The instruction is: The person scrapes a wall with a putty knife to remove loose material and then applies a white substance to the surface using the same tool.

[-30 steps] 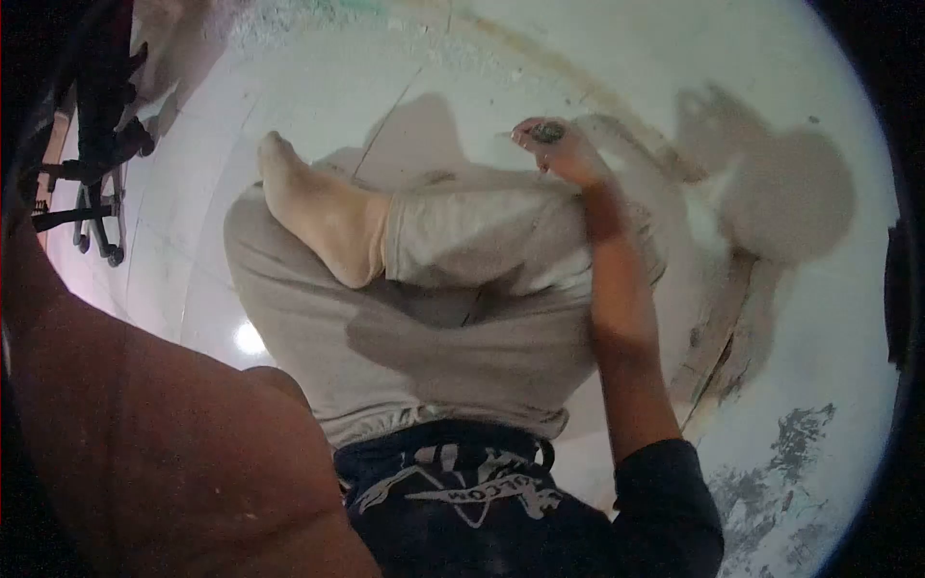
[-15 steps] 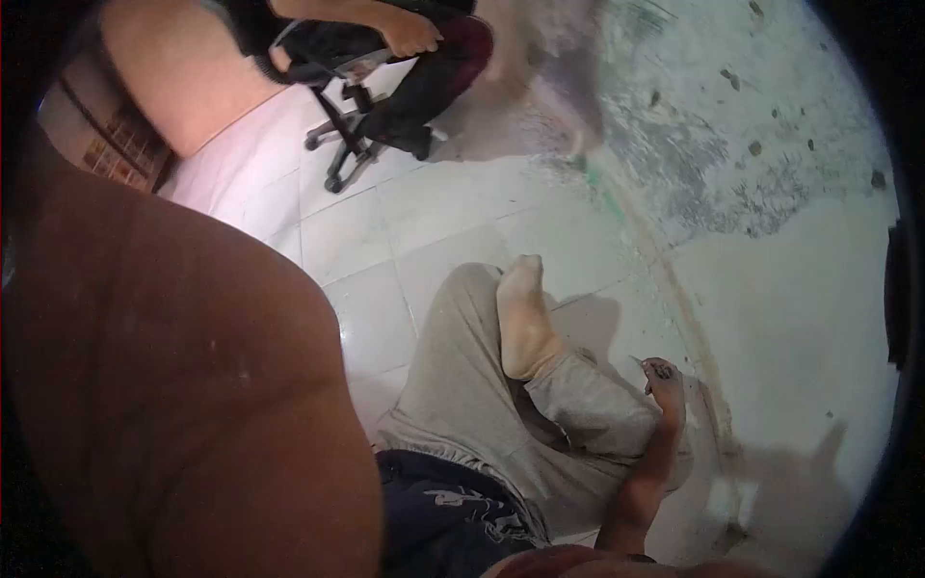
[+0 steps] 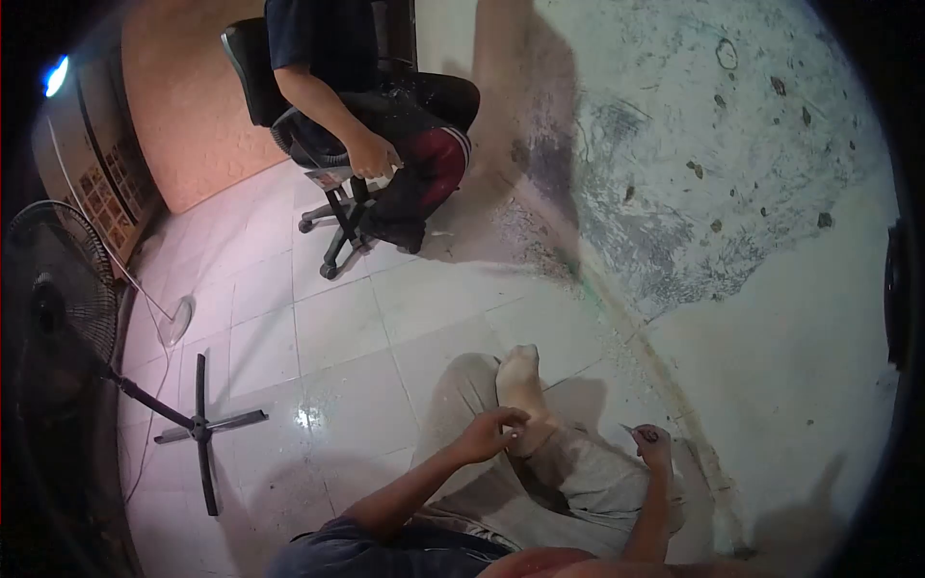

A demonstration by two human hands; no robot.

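Over the bare foot point(image 3: 522, 395) and crossed lower leg, my left hand point(image 3: 489, 436) is closed with curled fingers; a tiny pale spot shows at its fingertips, too small to name. My right hand point(image 3: 654, 447) is closed around a thin pointed tool point(image 3: 628, 430), with its pale tip pointing up and left. This hand is beside the knee of the light trousers point(image 3: 597, 472), near the base of the wall. The tool's grip is mostly hidden by my fingers.
A person point(image 3: 328, 58) sits on a black wheeled office chair point(image 3: 252, 72) ahead. At left are a standing fan point(image 3: 58, 299) and its cross-shaped base point(image 3: 199, 429). A patchy, peeling wall point(image 3: 732, 173) rises at right above tiled floor point(image 3: 337, 318).
The large blurred arm that covered the left side is gone from there, and my left hand is now over the lower leg. The view has shifted, showing the fan and more of the seated person.
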